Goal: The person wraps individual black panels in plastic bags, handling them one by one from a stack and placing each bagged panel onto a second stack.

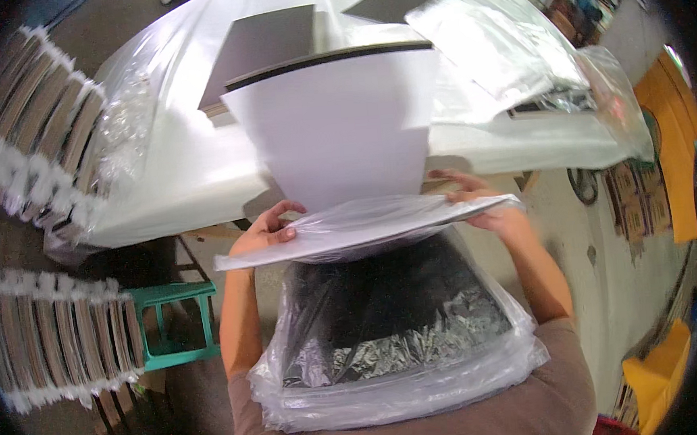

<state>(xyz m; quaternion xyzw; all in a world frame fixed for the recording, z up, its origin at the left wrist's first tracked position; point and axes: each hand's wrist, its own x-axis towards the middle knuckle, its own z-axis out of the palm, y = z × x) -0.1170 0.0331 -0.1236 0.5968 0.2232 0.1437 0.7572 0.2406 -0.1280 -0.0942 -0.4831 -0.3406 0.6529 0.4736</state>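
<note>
A thin flat panel in clear plastic (357, 231) is held nearly edge-on across the middle, in front of my body. My left hand (268, 229) is closed on its left part, thumb and fingers curled at the edge. Near its right end, my right hand (477, 202) grips it with the index finger stretched out. Below it, against my torso, rests a dark board in a clear plastic bag (379, 312), the plastic bunched along its near edge. Just beyond my hands is a white-faced board (342, 121) with a dark far edge.
A plastic-covered table (176, 181) lies ahead, bearing dark boards (260, 50) and clear plastic bags (498, 45). At left are bundled stacks of wrapped boards (58, 335) and a green stool (174, 323). Yellow sheeting (671, 154) and cardboard boxes (638, 201) stand at right.
</note>
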